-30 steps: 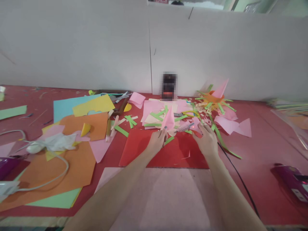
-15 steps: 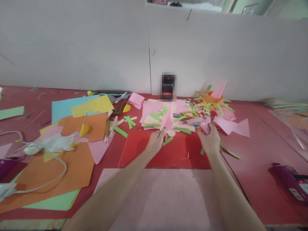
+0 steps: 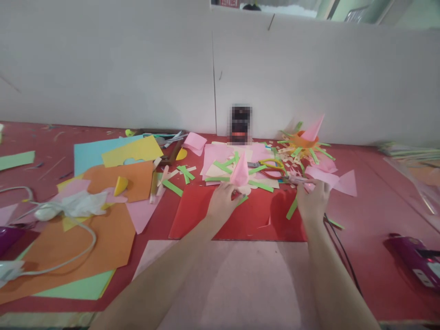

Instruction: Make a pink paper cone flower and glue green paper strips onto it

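My left hand (image 3: 223, 201) is closed, pinching the base of an upright pink paper cone (image 3: 239, 170) at the far edge of a red sheet (image 3: 220, 217). My right hand (image 3: 312, 201) is closed around a small pinkish corded tool (image 3: 298, 180) whose tip points left over the paper scraps. Most of the tool is hidden by my fingers. Its black cable (image 3: 343, 256) trails back along my right forearm. Green paper strips (image 3: 261, 185) and pink paper pieces lie between and beyond both hands.
Yellow-handled scissors (image 3: 271, 162) lie behind the cone. An orange and green paper flower (image 3: 302, 140) stands by the white partition. Coloured sheets (image 3: 103, 229), a white cable (image 3: 82, 247) and crumpled tissue (image 3: 82, 201) are at left. A purple device (image 3: 417, 261) sits at right.
My right hand has taken up the corded tool from the scraps and moved to the right with it. My left hand has stayed on the pink cone.
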A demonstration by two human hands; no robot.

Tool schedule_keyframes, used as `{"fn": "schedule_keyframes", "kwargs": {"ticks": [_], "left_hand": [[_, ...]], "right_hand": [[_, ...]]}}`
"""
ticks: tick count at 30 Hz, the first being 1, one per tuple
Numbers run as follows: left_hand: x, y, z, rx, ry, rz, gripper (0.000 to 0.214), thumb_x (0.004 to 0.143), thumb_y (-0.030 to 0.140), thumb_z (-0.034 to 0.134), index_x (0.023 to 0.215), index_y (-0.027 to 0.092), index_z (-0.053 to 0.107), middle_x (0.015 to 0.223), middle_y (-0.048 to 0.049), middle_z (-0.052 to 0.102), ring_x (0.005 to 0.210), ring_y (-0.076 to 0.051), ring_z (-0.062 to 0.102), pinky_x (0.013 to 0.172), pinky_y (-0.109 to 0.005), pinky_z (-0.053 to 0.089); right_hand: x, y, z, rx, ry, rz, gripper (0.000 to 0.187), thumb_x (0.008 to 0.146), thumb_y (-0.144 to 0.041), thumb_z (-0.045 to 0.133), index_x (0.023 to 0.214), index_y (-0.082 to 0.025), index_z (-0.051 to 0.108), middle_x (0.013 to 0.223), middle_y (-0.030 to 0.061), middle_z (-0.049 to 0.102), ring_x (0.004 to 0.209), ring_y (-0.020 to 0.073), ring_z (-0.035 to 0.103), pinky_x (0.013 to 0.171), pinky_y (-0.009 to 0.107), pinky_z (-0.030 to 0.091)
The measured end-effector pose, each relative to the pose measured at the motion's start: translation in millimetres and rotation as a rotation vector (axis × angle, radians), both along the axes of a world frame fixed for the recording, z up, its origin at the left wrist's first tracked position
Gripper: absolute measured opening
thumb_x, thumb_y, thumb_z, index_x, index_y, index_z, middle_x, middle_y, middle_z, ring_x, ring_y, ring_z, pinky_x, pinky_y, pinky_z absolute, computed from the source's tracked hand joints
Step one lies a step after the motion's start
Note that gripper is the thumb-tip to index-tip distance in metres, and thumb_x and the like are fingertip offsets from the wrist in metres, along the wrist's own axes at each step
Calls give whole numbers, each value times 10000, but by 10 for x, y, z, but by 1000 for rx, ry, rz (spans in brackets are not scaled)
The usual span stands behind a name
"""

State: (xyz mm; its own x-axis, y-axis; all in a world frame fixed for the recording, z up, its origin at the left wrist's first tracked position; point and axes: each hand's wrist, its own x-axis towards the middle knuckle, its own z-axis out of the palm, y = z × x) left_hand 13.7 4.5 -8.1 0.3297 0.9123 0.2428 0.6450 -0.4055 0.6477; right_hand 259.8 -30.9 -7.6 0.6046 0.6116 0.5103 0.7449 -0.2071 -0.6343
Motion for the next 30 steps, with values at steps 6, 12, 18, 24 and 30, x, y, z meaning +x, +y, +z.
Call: {"fn": "schedule_keyframes", "kwargs": {"ticks": [6, 12, 18, 24, 30], "left_hand": [[12, -33, 29, -17, 131, -53, 167, 792, 328, 603, 730, 179, 561, 855, -19, 571, 879, -198, 517, 780, -340, 378], [4, -39, 66, -19, 51, -107, 150, 781, 254, 614, 674, 180, 539, 784, -11, 553, 822, -180, 510, 720, -304, 380], [17, -52, 67, -9, -38, -182, 108, 778, 250, 609, 707, 189, 555, 787, -6, 562, 809, -172, 512, 703, -288, 391], [22, -49, 75, -135, -202, -164, 123, 756, 190, 611, 877, 207, 593, 853, -5, 608, 803, -151, 550, 717, -267, 434], [14, -31, 81, -124, -180, -149, 52, 758, 195, 594, 709, 200, 614, 769, -6, 618, 768, -155, 551, 725, -279, 443]], "right_hand": [[-491, -29, -2, -68, 84, 501, 185, 807, -326, 478, 795, -191, 604, 770, 41, 590, 676, 158, 538, 652, 292, 440], [-719, -84, 14, -203, 164, 726, 222, 794, -403, 541, 839, -226, 666, 789, 24, 627, 660, 140, 566, 633, 273, 461], [-699, -86, 69, -227, 226, 839, 212, 761, -426, 577, 771, -242, 682, 753, 17, 652, 635, 142, 569, 614, 289, 469], [-641, -83, 79, -202, 308, 837, 214, 758, -428, 585, 749, -233, 674, 775, 26, 644, 693, 152, 574, 619, 283, 457], [-603, -98, 130, -167, 402, 812, 200, 736, -416, 618, 793, -237, 686, 790, 22, 630, 698, 142, 560, 643, 280, 463]]}}
